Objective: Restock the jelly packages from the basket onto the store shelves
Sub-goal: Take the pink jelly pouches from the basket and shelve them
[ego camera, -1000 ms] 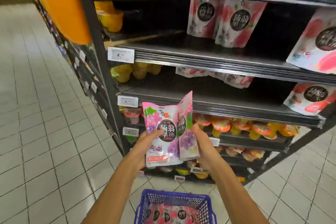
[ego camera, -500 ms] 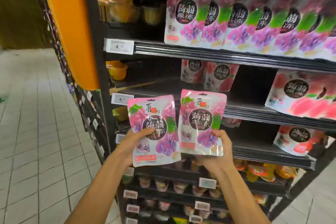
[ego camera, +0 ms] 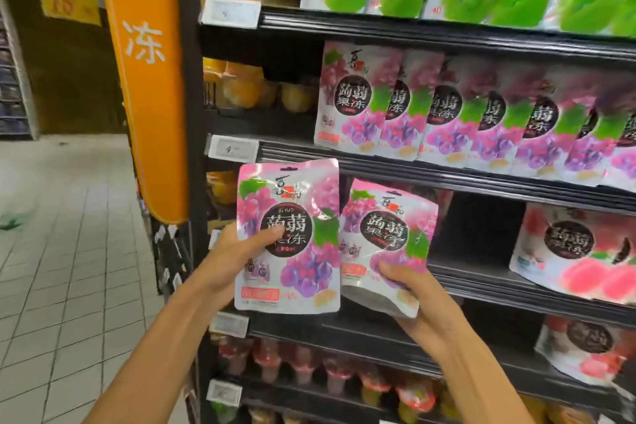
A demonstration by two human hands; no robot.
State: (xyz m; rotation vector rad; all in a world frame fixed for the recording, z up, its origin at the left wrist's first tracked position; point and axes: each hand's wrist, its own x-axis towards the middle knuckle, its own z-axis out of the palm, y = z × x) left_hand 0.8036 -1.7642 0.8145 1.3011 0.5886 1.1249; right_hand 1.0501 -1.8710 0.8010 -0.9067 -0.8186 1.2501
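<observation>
Head view: both labels face the person upright, probably to match them with shelf stock. The left hand (ego camera: 237,251) pinches a glossy pink-and-purple grape jelly pouch (ego camera: 289,251), thumb across its front. The right hand (ego camera: 413,296) cups the base of a second grape pouch (ego camera: 385,237), which is tilted, with the fingers (ego camera: 389,268) curled round it. Above and right of the fingers, a row of matching grape pouches (ego camera: 447,113) stands on the black metal shelf (ego camera: 447,179). No basket is in frame, the fingers behind the pouches are hidden, and the white price tag (ego camera: 232,148) is too blurred to read.
</observation>
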